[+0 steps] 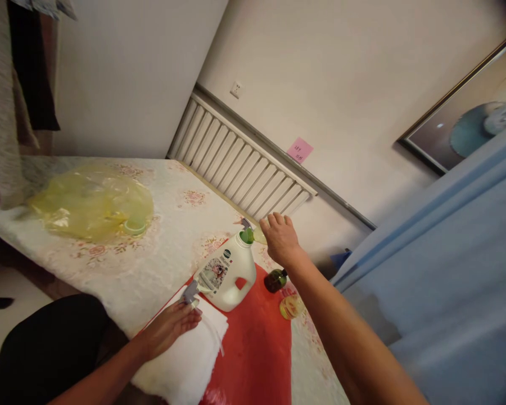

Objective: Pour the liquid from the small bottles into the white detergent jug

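Observation:
A white jug (pixel 230 273) with a picture label and a green neck stands on a red mat (pixel 257 343). My right hand (pixel 280 239) reaches over the jug's neck, fingers curled round something pale yellow-green at the top. My left hand (pixel 172 326) lies flat, fingers stretched, on a white towel (pixel 185 365) at the mat's near edge. A grey spray head with a thin tube (pixel 191 292) lies by its fingertips. A small dark green bottle (pixel 275 279) and a small yellowish jar (pixel 290 306) stand just right of the jug.
The flowered tablecloth (pixel 168 225) covers the table. A crumpled yellow plastic bag (pixel 93 202) with a green ring lies at the far left. A white radiator (pixel 236 163) with a pink note (pixel 299 149) lines the wall. Blue fabric (pixel 447 270) hangs at right.

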`<state>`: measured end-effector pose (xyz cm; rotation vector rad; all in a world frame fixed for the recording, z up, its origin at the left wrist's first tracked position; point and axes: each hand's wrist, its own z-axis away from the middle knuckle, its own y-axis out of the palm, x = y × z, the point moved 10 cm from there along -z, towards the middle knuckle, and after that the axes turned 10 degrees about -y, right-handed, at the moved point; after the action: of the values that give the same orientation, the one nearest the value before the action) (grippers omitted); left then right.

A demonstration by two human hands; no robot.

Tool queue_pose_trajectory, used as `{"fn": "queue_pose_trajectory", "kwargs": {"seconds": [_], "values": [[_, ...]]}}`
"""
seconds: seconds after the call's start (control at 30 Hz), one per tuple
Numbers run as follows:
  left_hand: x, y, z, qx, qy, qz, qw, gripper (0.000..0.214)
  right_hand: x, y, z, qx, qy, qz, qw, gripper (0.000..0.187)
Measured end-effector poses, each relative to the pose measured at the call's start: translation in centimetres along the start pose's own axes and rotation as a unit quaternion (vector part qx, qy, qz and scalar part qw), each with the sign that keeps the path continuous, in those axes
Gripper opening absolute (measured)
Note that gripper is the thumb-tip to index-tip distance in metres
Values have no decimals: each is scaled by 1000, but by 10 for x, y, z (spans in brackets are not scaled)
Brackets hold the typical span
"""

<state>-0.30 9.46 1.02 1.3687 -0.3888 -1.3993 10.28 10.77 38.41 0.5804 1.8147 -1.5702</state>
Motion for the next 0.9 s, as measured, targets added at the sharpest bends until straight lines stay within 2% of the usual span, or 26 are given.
{"fn": "queue_pose_trajectory", "kwargs": {"seconds": [0.17,0.3,0.43,0.5,0.6,0.7,0.8,0.87,0.9], "values": [[-2,1,2,-9,7,-12,1000,37,1,3,2,-8,9,-2,1000,52],[0,-3,0,-16,12,0,1000,39,-1,10,9,-4,46,-27,999,54],[0,-5,1,-31,14,-20,999,41,-7,28,25,7,107,-90,990,58],[-4,-1,5,-44,20,-47,998,41,-11,44,37,8,149,-153,977,59],[-19,13,15,-54,40,-70,995,42,-10,72,63,-21,210,-291,933,64],[-39,38,28,-55,65,-73,994,43,1,94,97,-114,262,-438,852,70],[-62,67,41,-53,104,-84,990,45,31,116,133,-130,274,-482,822,54],[-77,87,51,-52,141,-100,984,45,51,131,159,-170,292,-533,776,53],[-83,95,56,-54,160,-105,980,45,58,138,176,-191,322,-534,758,57]]}}
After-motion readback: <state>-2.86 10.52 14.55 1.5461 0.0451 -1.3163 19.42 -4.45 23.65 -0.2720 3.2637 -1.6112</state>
